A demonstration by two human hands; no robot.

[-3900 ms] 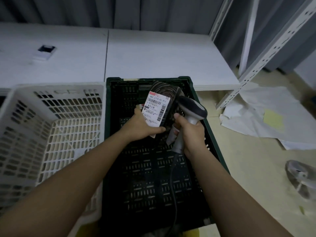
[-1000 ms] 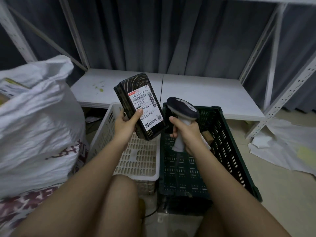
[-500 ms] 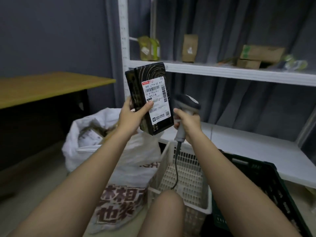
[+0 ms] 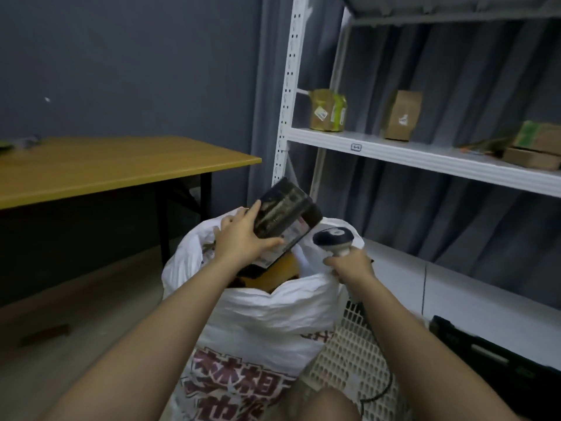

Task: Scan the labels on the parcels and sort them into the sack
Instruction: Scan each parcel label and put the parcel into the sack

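Left hand (image 4: 243, 238) grip clasps one parcel (image 4: 283, 212) over one sack (image 4: 273, 311); right hand (image 4: 352, 265) grips one scanner (image 4: 334, 240).

You see large dark-red Chinese characters printed on the front of the white sack (image 4: 261, 317); the row in view looks like 林相, partly cut off and creased. The white label (image 4: 296, 233) on the black parcel (image 4: 282, 214) is too blurred to read. A small tag (image 4: 355, 147) on the shelf edge (image 4: 425, 159) shows a symbol you cannot make out.
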